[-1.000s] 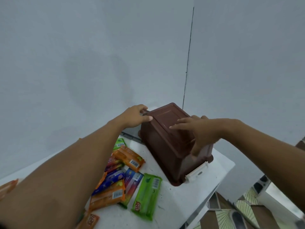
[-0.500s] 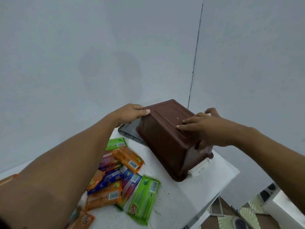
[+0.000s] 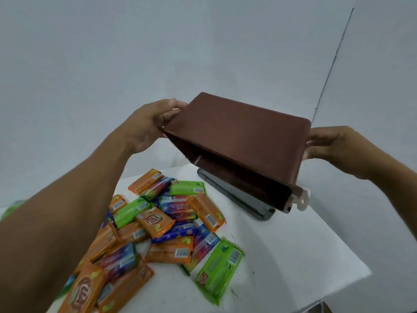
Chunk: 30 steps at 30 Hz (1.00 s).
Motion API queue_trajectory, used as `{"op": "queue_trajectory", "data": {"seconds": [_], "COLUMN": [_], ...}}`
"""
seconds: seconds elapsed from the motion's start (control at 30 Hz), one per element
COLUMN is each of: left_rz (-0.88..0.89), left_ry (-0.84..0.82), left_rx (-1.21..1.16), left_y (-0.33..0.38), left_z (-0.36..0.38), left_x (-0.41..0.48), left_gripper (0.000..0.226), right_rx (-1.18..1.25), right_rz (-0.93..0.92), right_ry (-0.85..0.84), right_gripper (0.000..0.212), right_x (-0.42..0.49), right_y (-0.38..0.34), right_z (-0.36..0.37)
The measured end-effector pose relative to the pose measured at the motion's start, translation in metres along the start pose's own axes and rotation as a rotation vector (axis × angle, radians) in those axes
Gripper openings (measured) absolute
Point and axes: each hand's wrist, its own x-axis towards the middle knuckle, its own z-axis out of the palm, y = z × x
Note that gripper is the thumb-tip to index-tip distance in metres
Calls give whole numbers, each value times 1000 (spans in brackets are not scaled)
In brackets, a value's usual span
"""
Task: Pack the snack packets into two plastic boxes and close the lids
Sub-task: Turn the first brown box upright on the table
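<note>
A brown plastic box [image 3: 243, 136] hangs tilted in the air above the white table [image 3: 293, 256], its open mouth facing down towards me and its inside dark. My left hand [image 3: 146, 127] grips its left end and my right hand [image 3: 331, 145] holds its right end. A white latch [image 3: 301, 201] dangles from the box's lower right corner. Under the box a dark grey lid [image 3: 239, 197] lies flat on the table. Several snack packets [image 3: 171, 224] in orange, green and blue wrappers lie in a loose heap on the table's left half, partly behind my left forearm.
The table stands in a corner of pale grey walls. Its right edge [image 3: 352, 283] drops off to the floor. A green packet [image 3: 217, 267] lies apart at the front of the heap. White tabletop shows to the right of the packets.
The box stood upside down on the table with both hands on it. Now both hands have lifted it off and tilted it, uncovering more packets and the grey lid beneath.
</note>
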Motion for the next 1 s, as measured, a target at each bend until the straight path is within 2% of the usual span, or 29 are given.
{"op": "queue_trajectory", "data": {"seconds": [0.07,0.13,0.2,0.23,0.27,0.3,0.37,0.47,0.5,0.57,0.63,0.77,0.83,0.87,0.93,1.0], "left_rz": [-5,13,33,43,45,42,32,63,67,51,10,-81,-146,-189,-252,-306], "left_ry": [31,39,27,21,14,9,79,357,445,598,706,775,787,781,749,720], "left_rx": [-119,-215,-287,-301,-293,-261,-174,-86,-51,31,126,154,141,146,135,162], "left_y": [-1,-5,-9,-11,-12,-13,-12,-5,-3,-2,-4,-9,-12,-15,-23,-34], "left_z": [-19,-36,-51,-58,-64,-70,-77,-77,-76,-77,-77,-74,-74,-76,-79,-79], "left_x": [-24,-49,-75,-88,-101,-115,-140,-175,-188,-211,-236,-285,-308,-318,-338,-355], "left_gripper": [53,71,83,87,91,93,85,42,34,27,30,36,34,33,31,30], "right_rx": [122,202,276,279,275,250,183,212,227,214,242,416,567,604,577,469], "right_rz": [29,44,52,53,49,31,58,92,109,141,165,271,369,377,358,335], "right_ry": [-26,-40,-90,-109,-125,-154,-148,-139,-130,-119,-140,-116,-103,-134,-153,-107], "right_gripper": [50,39,37,32,16,18,61,73,75,70,53,35,76,86,79,54], "right_x": [10,19,25,26,25,24,19,9,6,-9,-30,-60,-74,-84,-105,-126], "right_y": [2,-3,-12,-18,-26,-33,-45,-63,-66,-81,-91,-112,-120,-123,-126,-128], "right_z": [16,37,58,68,78,88,107,135,145,164,180,211,218,220,226,238]}}
